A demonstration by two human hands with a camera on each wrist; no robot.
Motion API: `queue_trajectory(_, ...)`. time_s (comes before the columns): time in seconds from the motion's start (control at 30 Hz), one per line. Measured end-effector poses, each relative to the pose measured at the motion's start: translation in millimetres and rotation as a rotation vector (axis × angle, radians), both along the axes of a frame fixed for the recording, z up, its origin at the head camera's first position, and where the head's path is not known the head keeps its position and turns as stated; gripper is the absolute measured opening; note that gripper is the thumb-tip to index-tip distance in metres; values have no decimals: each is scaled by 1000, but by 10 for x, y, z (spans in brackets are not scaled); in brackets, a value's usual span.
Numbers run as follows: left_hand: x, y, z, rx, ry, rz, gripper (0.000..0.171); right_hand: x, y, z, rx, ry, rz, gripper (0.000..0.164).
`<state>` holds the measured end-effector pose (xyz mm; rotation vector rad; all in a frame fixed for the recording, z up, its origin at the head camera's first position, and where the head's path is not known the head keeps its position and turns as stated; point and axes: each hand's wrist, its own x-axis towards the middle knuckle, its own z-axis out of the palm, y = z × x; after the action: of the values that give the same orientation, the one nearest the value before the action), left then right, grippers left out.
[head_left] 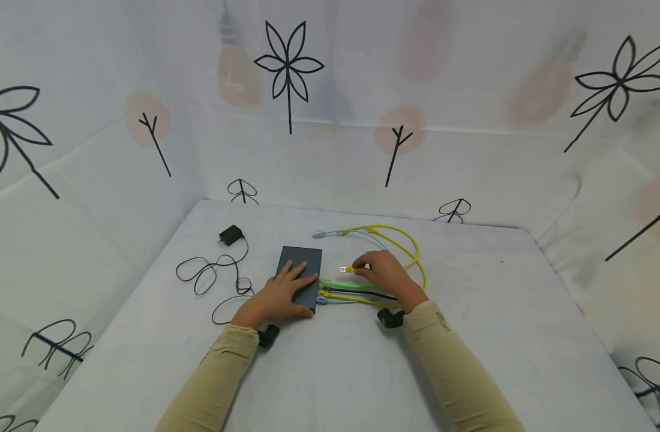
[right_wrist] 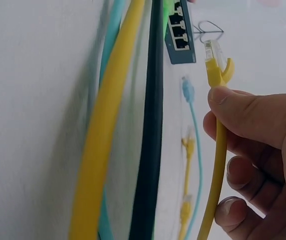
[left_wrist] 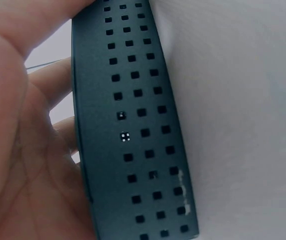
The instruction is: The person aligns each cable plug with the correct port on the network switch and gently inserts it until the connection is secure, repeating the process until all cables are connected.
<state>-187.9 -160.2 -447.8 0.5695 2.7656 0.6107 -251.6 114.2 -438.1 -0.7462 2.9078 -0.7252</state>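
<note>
A dark grey network switch (head_left: 303, 257) lies flat on the white table. My left hand (head_left: 278, 298) rests on it with fingers spread over the top and the thumb at the near edge. The vented side of the switch (left_wrist: 137, 120) fills the middle of the left wrist view. To the right, my right hand (head_left: 386, 276) pinches a yellow network cable just behind its clear plug (right_wrist: 215, 65), between thumb and forefinger. This plug points left toward the switch and stands apart from it. Green (head_left: 357, 286), black (head_left: 365, 292) and yellow cables (head_left: 357, 298) run from the switch's right side.
A light blue cable plug (head_left: 319, 234) lies behind the switch, near the looped yellow cable (head_left: 416, 243). On the left, a black power adapter (head_left: 230, 235) lies with its thin cord (head_left: 203, 276) in loose coils. Printed white cloth (head_left: 330, 162) hangs around the table.
</note>
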Motion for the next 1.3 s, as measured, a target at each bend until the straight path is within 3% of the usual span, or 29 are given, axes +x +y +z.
queue_trajectory(1.3,-35,-12,-28,-20,-17,5,84,-33,-374,-119,8,-101,72,18)
